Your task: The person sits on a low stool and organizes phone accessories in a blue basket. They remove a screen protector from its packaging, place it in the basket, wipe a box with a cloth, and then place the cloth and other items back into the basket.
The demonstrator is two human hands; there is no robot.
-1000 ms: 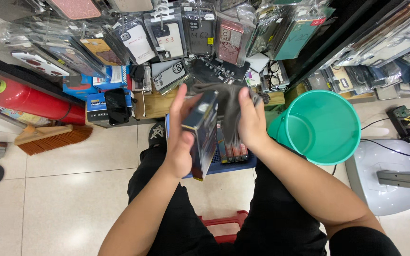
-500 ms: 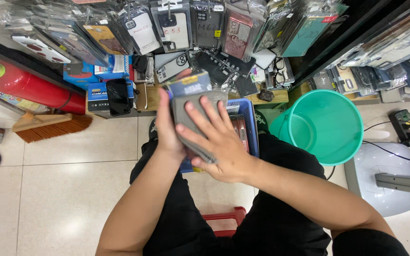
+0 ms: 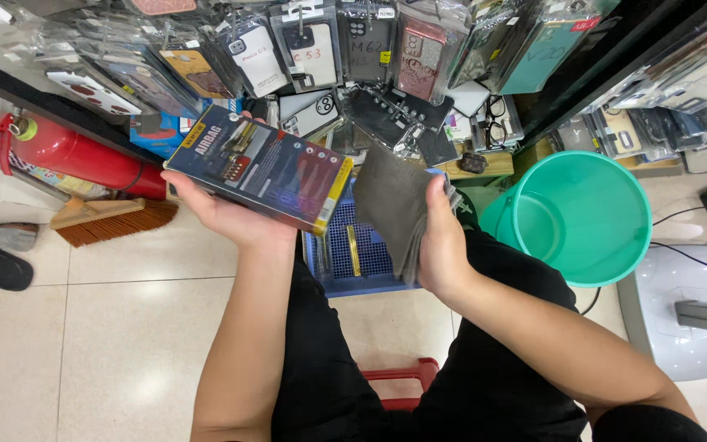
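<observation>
Since half a second ago the hands have parted: the right hand (image 3: 443, 237), which lay flat on the grey cloth over the box, has drawn off to the right with the cloth. Its fingers are now closed on the folded grey cloth (image 3: 394, 205), thumb on the near side, the cloth hanging in front of the palm. The left hand (image 3: 227, 214) lies palm up beneath the dark blue phone-case box (image 3: 259, 168), fingers curled up along its far edge, holding it tilted, face up. Box and cloth are just beside each other, not touching. Below them a blue plastic basket (image 3: 362, 254) rests on the person's lap. A green bucket (image 3: 578, 217) stands to the right, a red fire extinguisher (image 3: 75, 155) and a brush (image 3: 112, 219) to the left.
</observation>
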